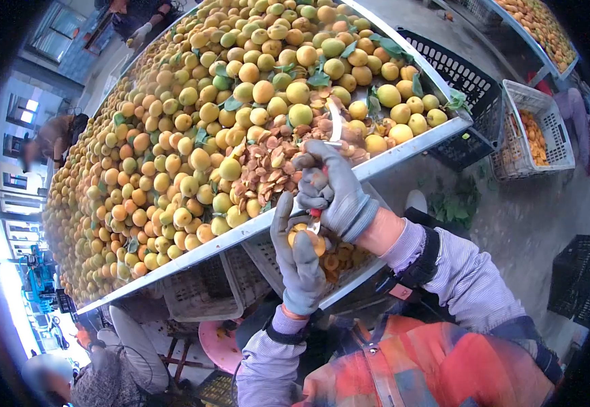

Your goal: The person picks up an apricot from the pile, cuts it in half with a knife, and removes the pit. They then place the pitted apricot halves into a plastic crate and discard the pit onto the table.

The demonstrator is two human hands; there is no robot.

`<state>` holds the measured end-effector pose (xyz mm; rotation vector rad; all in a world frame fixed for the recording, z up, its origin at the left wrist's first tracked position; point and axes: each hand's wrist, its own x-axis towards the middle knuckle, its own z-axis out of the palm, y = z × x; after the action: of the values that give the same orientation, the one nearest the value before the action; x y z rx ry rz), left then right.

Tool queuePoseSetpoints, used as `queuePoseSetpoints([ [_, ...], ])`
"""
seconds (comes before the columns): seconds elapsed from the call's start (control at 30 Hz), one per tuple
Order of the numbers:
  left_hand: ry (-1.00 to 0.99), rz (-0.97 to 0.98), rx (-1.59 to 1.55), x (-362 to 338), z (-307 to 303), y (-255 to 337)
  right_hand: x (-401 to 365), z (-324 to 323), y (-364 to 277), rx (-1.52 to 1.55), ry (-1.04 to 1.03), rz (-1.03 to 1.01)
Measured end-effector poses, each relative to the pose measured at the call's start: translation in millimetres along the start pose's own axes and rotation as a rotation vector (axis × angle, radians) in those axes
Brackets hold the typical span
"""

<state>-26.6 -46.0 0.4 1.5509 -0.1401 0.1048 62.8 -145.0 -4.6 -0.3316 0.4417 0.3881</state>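
Observation:
My left hand (pixel 298 264), in a grey glove, is closed around a cut yellow-orange apricot (pixel 306 239) just past the table's front edge. Above it my right hand (pixel 339 193), also gloved, grips a small red-handled tool (pixel 316 213). Its metal tip (pixel 314 227) meets the fruit; the tip's exact shape is hard to make out. Close beyond my hands, a heap of brown apricot pits (pixel 268 166) lies on the metal-rimmed table (pixel 241 234), among whole apricots (pixel 200 159) and green leaves. Beneath my hands, apricot halves (pixel 342 261) fill part of a crate.
A white strip (pixel 336 122) stands by the pits. Under the table is a crate (pixel 203 292), with a pink basin (pixel 219 344) nearby. To the right are a black crate (pixel 458 88) and a white crate (pixel 510 122) holding apricot pieces. Other people work around the table.

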Motion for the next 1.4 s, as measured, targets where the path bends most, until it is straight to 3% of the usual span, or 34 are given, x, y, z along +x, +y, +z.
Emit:
queuePoseSetpoints([
  [0.13, -0.063, -0.001, -0.077, -0.1, -8.7, -4.4, -3.2, 2.6, -3.6, -0.020, 0.001, 0.002],
  [0.23, -0.226, -0.132, -0.084, 5.5, -13.1, 7.6, -2.0, 1.8, -9.5, -0.015, 0.057, 0.037],
  [0.4, -0.304, -0.075, -0.075, 4.2, -18.0, -3.9, -6.2, 7.0, -13.9, 0.183, 0.022, 0.043],
  [0.47, -0.310, -0.043, -0.038, 4.7, -17.5, -7.9, -4.7, 10.1, -14.4, 0.100, 0.013, 0.023],
  [0.6, -0.143, -0.043, -0.032, 8.5, -11.1, -5.4, -8.0, 16.1, -14.5, -0.007, -0.021, -0.126],
  [0.7, -0.066, -0.228, -0.193, 17.5, -6.5, 13.4, -13.8, 22.9, -24.6, -0.072, 0.001, -0.204],
  [0.87, -0.053, -0.102, 0.038, 33.2, -16.4, 7.4, -16.5, 25.3, -42.2, -0.075, 0.079, -0.243],
  [0.97, 0.010, -0.284, -0.134, 50.1, -30.5, 7.9, -16.9, 20.0, -50.0, -0.086, 0.017, -0.280],
  [1.2, 0.021, -0.269, 0.182, 85.2, -59.6, 12.5, -26.4, 20.5, -62.4, -0.135, 0.019, -0.300],
  [1.4, 0.110, -0.307, 0.215, 92.3, -91.9, 12.0, -26.8, 14.9, -65.6, -0.122, -0.014, -0.253],
])
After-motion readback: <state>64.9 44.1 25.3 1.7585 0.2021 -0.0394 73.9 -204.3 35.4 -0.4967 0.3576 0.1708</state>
